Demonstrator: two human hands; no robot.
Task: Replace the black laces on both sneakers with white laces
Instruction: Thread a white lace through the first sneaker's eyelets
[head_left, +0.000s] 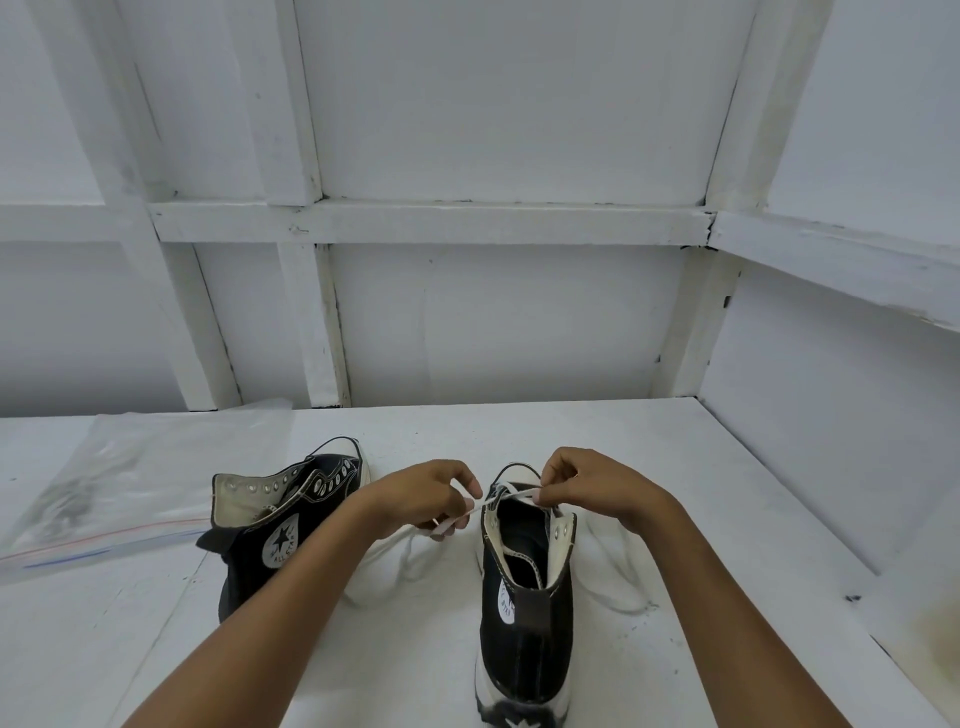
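Two black high-top sneakers stand on a white table (649, 457). The right sneaker (524, 613) points away from me with its heel toward me. A white lace (511, 496) runs across its lower eyelets. My left hand (426, 499) pinches the lace's left end, and my right hand (592, 488) pinches its right part just above the tongue. Loose white lace loops lie on the table at both sides of this shoe. The left sneaker (280, 530) leans open with bare eyelets and no lace.
A clear zip bag (104, 499) with something dark inside lies at the table's left. White panelled walls close in the table at the back and the right. A lower white ledge (914, 613) sits at the right.
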